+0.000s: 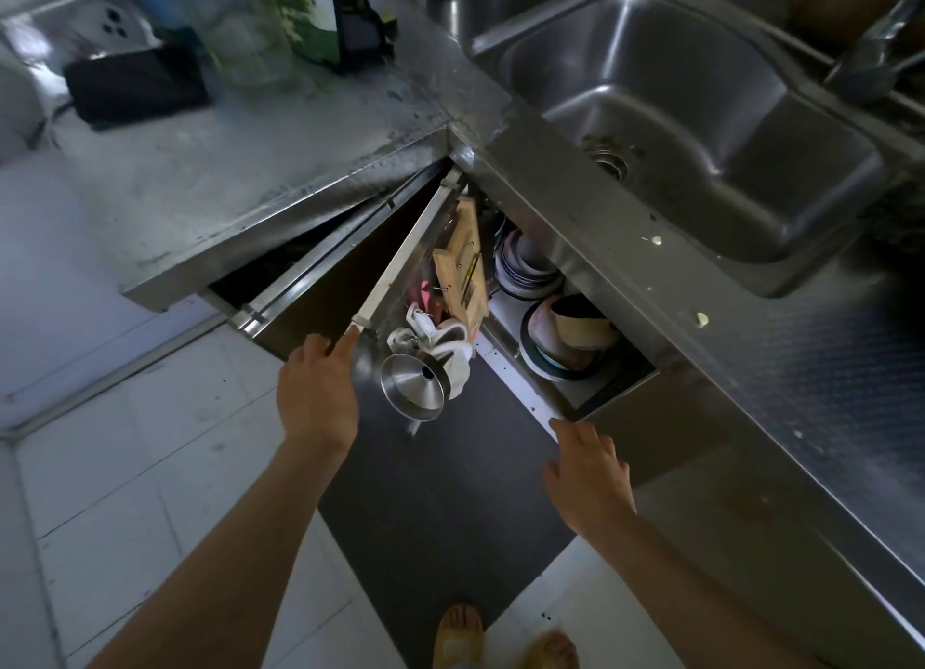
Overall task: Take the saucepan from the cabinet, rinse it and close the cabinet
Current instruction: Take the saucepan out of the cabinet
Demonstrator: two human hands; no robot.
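Observation:
The corner cabinet under the steel counter stands open. My left hand (pixel 320 388) grips the outer edge of the left cabinet door (pixel 400 248), which is swung out. My right hand (pixel 588 473) holds the top edge of the dark right cabinet door (pixel 440 493), swung wide over the floor. Inside the cabinet I see stacked bowls (pixel 525 268) and a larger stack of dishes (pixel 565 338). I cannot make out a saucepan among them. The steel sink (pixel 701 118) lies at the upper right, its faucet (pixel 881 48) at the far right edge.
A steel funnel (pixel 413 383), white utensils and a wooden board (pixel 463 263) hang on the inside of the left door. Bottles and a black box (pixel 135 85) stand on the counter (pixel 250 168) at the upper left. My sandalled feet (pixel 460 638) are on white floor tiles.

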